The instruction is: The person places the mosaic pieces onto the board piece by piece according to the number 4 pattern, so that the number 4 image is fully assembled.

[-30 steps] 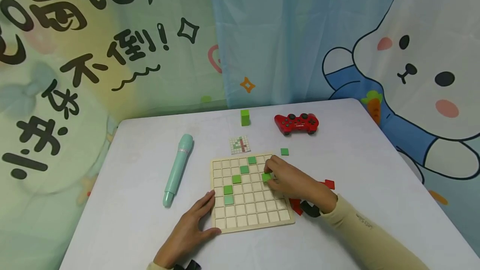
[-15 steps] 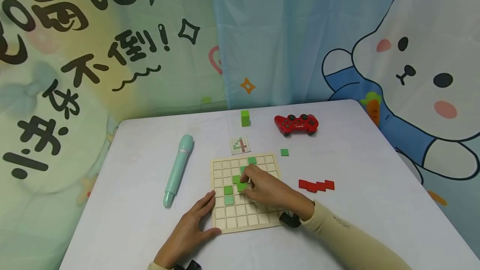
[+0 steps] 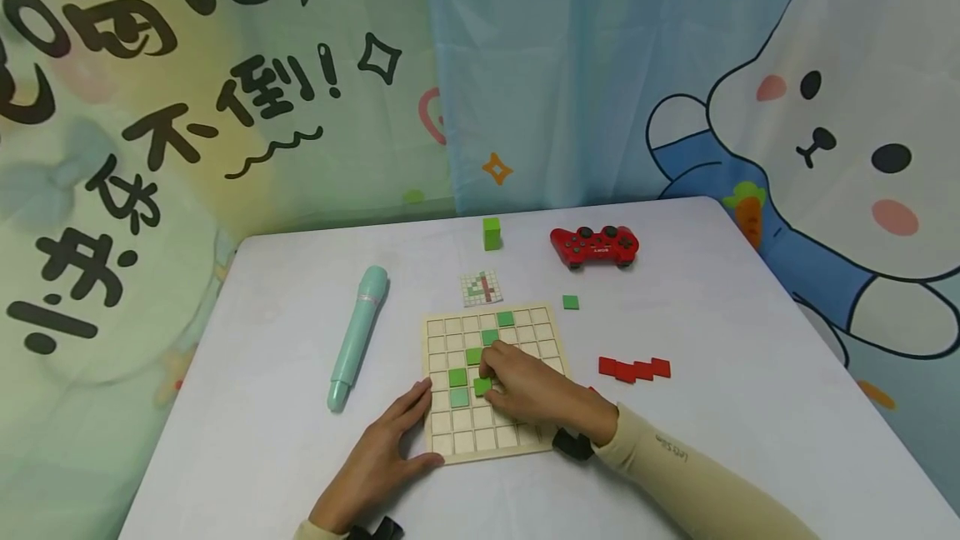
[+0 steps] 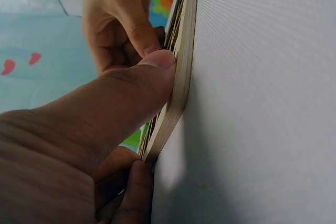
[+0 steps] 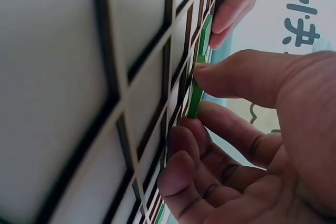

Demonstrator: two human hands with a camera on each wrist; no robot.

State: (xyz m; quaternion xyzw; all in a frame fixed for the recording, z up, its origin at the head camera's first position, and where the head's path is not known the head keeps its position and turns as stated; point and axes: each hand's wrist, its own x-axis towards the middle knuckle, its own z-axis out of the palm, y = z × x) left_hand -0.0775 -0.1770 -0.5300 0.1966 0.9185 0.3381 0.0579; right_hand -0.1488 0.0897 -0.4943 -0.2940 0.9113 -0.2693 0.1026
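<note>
My right hand (image 3: 528,383) pinches a small green square tile (image 3: 482,387) between thumb and fingers over the middle of a pale wooden grid board (image 3: 463,443). In the right wrist view the tile (image 5: 196,97) stands close to the grid, with the thumb on one end of it. Several other green tiles lie in a slanting row of cells, among them a bright one (image 3: 457,377) and a paler one (image 3: 458,398). My left hand (image 3: 382,457) rests against the board's lower left corner, fingers along the left edge, thumb at the front edge.
Behind the board lie a small pattern card (image 3: 481,288) and a loose green tile (image 3: 571,302). Red tiles (image 3: 633,370) lie to its right. A mint-green microphone-shaped stick (image 3: 358,340) is on the left; a green block (image 3: 491,234) and a red game controller (image 3: 595,247) stand at the back.
My right hand has carried the green tile leftward from the board's right part, then slightly towards me, down to a cell beside the other green tiles. The left hand has stayed put.
</note>
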